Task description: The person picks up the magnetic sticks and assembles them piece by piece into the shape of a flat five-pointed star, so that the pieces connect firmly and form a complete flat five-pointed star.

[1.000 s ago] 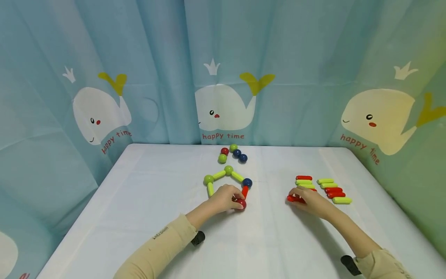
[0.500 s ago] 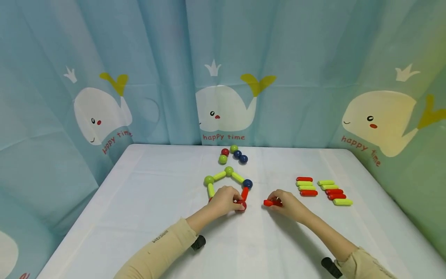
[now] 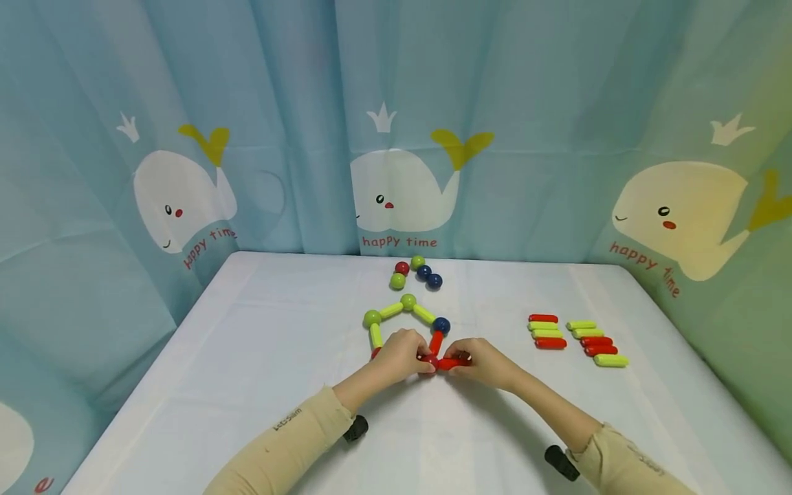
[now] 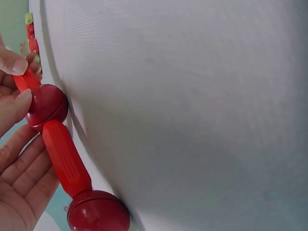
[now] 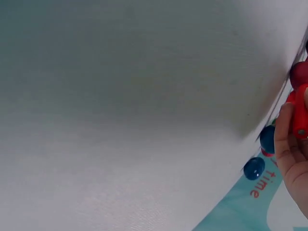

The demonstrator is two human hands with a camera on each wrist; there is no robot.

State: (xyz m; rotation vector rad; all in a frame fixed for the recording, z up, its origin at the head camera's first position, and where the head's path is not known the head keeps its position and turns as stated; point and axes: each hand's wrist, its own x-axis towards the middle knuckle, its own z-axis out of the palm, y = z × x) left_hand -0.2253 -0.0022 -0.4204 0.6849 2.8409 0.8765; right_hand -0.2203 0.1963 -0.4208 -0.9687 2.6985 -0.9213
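My left hand (image 3: 401,356) pinches a glossy red ball (image 4: 49,107) between thumb and fingers. From that ball a red rod (image 4: 66,156) runs to a second red ball (image 4: 98,212) in the left wrist view. My right hand (image 3: 485,364) holds another red rod (image 5: 300,111), its tip right at the pinched ball. The pinched ball belongs to a ring of rods and balls on the table, with a blue ball (image 3: 441,326), green balls such as the left one (image 3: 372,318), and yellow-green rods like the upper right one (image 3: 423,314). My left hand hides the ring's near side.
Loose red, green and blue balls (image 3: 434,282) lie behind the ring. To the right, spare red rods (image 3: 551,343) and yellow-green rods (image 3: 611,360) lie in two columns on the white table (image 3: 260,357). A whale-print curtain (image 3: 297,137) hangs behind the table.
My right hand has carried the red rod leftward from beside the rod columns to the red ball. My left hand has stayed on that ball.
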